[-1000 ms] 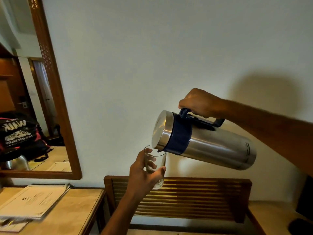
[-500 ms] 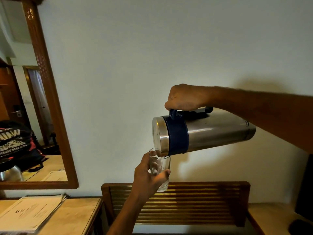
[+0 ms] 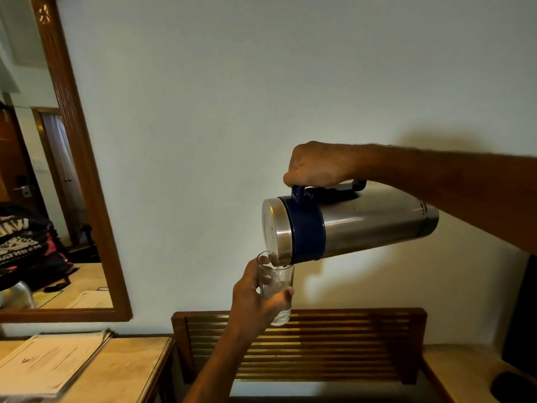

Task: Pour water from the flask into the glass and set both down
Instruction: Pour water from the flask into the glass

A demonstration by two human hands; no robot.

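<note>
The steel flask [image 3: 369, 225] with a dark blue collar lies tipped almost level in mid-air, its lid end pointing left and slightly down. My right hand [image 3: 318, 165] grips its blue handle from above. Under the flask's spout sits a clear glass [image 3: 277, 289], held upright in my left hand [image 3: 255, 303], fingers wrapped around its lower half. The spout touches or hovers just over the glass rim. Whether there is water in the glass is hard to tell.
A wooden slatted rack [image 3: 319, 344] stands against the wall below the glass. A wooden desk [image 3: 125, 370] with a stack of papers [image 3: 49, 362] is at lower left, under a wood-framed mirror [image 3: 87, 170]. A dark object [image 3: 520, 324] is at the right edge.
The flask has tilted further, from a slanted pose to nearly level, and its spout has come down onto the glass rim. Both hands shifted slightly right and down.
</note>
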